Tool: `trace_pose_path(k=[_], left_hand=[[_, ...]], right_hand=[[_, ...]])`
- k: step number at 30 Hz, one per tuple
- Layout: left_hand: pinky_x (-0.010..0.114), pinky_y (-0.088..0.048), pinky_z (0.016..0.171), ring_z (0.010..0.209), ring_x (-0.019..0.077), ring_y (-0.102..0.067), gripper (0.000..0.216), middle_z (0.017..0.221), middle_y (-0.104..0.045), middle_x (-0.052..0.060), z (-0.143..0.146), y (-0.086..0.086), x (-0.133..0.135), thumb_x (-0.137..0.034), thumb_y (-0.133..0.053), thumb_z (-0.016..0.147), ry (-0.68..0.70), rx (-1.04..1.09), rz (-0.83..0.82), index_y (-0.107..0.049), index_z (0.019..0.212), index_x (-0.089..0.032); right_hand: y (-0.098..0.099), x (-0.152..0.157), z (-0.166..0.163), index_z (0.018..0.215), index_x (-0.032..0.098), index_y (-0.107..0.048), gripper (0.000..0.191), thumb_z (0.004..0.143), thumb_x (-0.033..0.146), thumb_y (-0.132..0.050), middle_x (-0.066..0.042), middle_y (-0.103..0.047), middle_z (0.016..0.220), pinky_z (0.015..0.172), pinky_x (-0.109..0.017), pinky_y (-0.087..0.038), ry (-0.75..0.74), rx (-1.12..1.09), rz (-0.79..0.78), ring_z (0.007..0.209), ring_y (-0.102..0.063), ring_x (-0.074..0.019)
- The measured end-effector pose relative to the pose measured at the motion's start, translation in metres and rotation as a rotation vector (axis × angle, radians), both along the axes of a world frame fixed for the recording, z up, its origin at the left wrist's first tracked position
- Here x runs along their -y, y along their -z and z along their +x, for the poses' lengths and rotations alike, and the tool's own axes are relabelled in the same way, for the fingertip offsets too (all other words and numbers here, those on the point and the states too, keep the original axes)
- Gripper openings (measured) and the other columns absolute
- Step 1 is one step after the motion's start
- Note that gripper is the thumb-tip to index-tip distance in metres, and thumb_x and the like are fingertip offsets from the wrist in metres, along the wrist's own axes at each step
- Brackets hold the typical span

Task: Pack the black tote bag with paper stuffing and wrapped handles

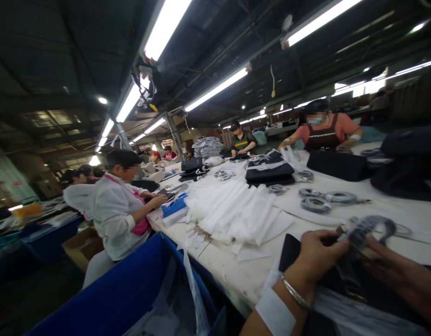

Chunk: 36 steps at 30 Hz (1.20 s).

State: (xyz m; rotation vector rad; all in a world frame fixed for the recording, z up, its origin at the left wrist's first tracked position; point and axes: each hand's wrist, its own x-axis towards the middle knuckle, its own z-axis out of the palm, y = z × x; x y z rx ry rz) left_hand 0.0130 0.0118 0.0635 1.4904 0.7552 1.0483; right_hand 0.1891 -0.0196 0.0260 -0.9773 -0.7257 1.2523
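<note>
Head view: left hand [315,254], bangle and white band at the wrist, fingers curled shut on a dark cloth [292,249] at the near edge of the white table [232,270]. Right hand [393,268], blurred, grips a grey strap [371,226] just above the cloth; how tightly its fingers close cannot be told. Folded white sheets [236,210] lie left; a co-worker [117,205] sits beyond.
</note>
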Motion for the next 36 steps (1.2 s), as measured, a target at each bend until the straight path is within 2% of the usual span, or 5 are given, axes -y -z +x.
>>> trace_pose_path(k=[7,12,19,28,36], left_hand=[[0.027,-0.05,0.075,0.078,0.0171,-0.064,0.024,0.085,-0.073,0.004,-0.006,-0.016,0.002,-0.034,-0.066,0.08,0.021,0.034,0.114,-0.075,0.092,-0.014],[0.028,-0.05,0.078,0.084,0.018,-0.065,0.023,0.091,-0.073,0.006,-0.006,-0.013,0.001,-0.032,-0.066,0.081,0.035,0.037,0.124,-0.073,0.094,-0.015],[0.026,-0.05,0.077,0.083,0.0159,-0.065,0.019,0.09,-0.072,0.005,-0.004,-0.01,0.002,-0.027,-0.064,0.08,0.03,0.055,0.117,-0.068,0.095,-0.015],[0.029,-0.052,0.083,0.089,0.0171,-0.067,0.02,0.098,-0.071,0.007,0.002,-0.009,0.008,-0.027,-0.066,0.08,-0.016,0.022,0.163,-0.066,0.097,-0.016],[0.025,-0.05,0.073,0.081,0.0156,-0.064,0.022,0.09,-0.069,0.003,0.003,-0.008,0.009,-0.025,-0.064,0.078,0.056,0.069,0.021,-0.066,0.098,-0.017]], right_hand=[[-0.042,0.03,-0.036,0.089,0.018,-0.076,0.015,0.074,0.02,-0.077,-0.007,-0.074,0.099,0.076,-0.018,-0.06,-0.013,-0.03,-0.023,0.087,-0.07,-0.0156],[-0.039,0.029,-0.043,0.089,0.016,-0.077,0.021,0.071,0.025,-0.082,-0.006,-0.074,0.093,0.07,-0.013,-0.057,0.076,0.014,0.002,0.076,-0.066,-0.0102],[-0.038,0.03,-0.052,0.094,0.014,-0.077,0.033,0.069,0.034,-0.083,-0.006,-0.073,0.079,0.068,-0.022,-0.059,0.204,0.174,0.042,0.069,-0.066,-0.0137],[-0.035,0.029,-0.054,0.089,0.015,-0.074,0.038,0.08,0.05,-0.063,-0.004,-0.068,0.063,0.057,-0.028,-0.051,0.396,0.63,0.009,0.057,-0.063,-0.0184],[-0.039,0.031,-0.054,0.079,0.015,-0.07,0.044,0.082,0.057,-0.057,-0.003,-0.066,0.063,0.053,-0.026,-0.042,0.413,0.676,0.014,0.057,-0.058,-0.0168]])
